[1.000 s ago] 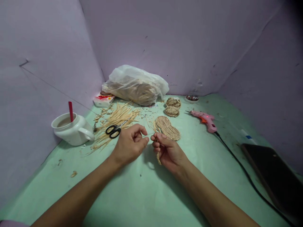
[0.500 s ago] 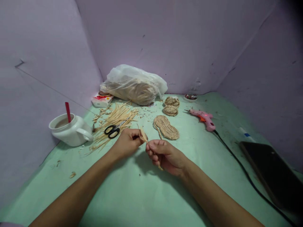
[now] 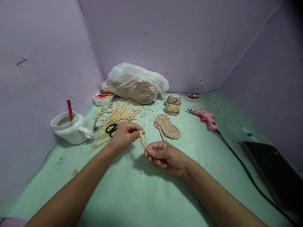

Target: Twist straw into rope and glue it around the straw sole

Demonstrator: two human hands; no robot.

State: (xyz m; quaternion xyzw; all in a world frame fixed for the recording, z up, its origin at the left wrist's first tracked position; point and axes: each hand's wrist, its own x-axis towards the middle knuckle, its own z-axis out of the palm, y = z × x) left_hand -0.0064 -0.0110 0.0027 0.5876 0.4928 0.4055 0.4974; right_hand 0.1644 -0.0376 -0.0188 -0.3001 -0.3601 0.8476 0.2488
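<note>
Between my two hands stretches a pale dried-fibre strip [image 3: 142,140], slanting down to the right. My left hand [image 3: 126,135] is closed in a pinch on its upper end. At the lower end, my right hand [image 3: 165,156] pinches the fibre between thumb and forefinger, with the other fingers curled. Just beyond my right hand lies a coiled braid shaped like a shoe sole [image 3: 167,126], a loose end of it trailing toward the hand. Black-handled scissors [image 3: 111,128] lie on a pile of fibre strips [image 3: 118,113], partly hidden behind my left hand.
A white pot [image 3: 75,129] with a red stick [image 3: 69,109] stands left. At the back are a plastic bag [image 3: 137,83], a small box [image 3: 103,98], coiled braid pieces [image 3: 172,109] and a dish [image 3: 192,96]. Right lie a pink glue gun [image 3: 205,118], its cord, and a phone [image 3: 270,173].
My left hand has risen slightly and turned, and the strip between the hands now shows longer and straighter. My right hand has shifted slightly down. The view has moved a little.
</note>
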